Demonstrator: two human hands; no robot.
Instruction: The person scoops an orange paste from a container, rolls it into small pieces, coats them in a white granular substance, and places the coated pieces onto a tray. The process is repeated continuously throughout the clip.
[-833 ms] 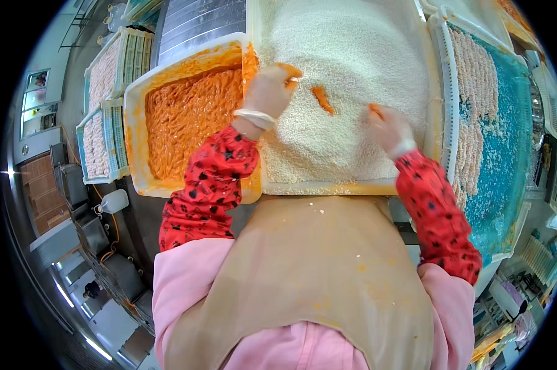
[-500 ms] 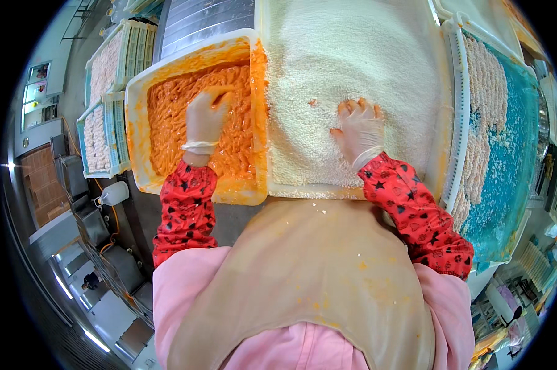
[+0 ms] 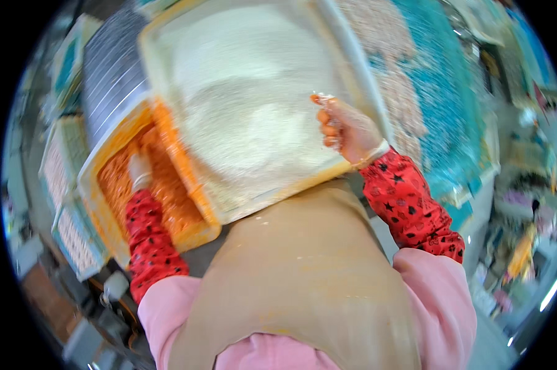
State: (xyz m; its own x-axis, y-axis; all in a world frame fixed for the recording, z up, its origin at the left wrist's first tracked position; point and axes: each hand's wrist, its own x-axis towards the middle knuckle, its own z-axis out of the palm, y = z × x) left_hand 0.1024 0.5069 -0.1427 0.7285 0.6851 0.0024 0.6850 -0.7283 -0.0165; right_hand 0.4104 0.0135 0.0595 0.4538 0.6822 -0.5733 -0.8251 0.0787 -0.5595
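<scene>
My left hand point(image 3: 140, 168), in a translucent glove, reaches into a tub point(image 3: 195, 235) of wet orange pieces in thick orange batter point(image 3: 173, 194). Blur and batter hide its fingers. Over the right side of a large tray point(image 3: 290, 198) of white crumbs point(image 3: 253, 98), my gloved right hand point(image 3: 352, 131) is raised with its fingers curled closed. White crumbs cling around its thumb and fingertips, and whatever lies inside is hidden by the fingers. The crumbs have a shallow hollow in the middle.
To the right, a blue-lined tray point(image 3: 442, 105) holds rows of pale crumb-coated strips point(image 3: 405, 102). Stacked crates point(image 3: 65, 160) of similar strips stand at the left. A ridged metal surface point(image 3: 115, 71) lies beyond the tub, and a white jug point(image 3: 115, 286) is at lower left.
The view has swung to the right and blurred. My right hand has lifted off the crumbs and curled closed. My left hand has gone from above the batter down into it.
</scene>
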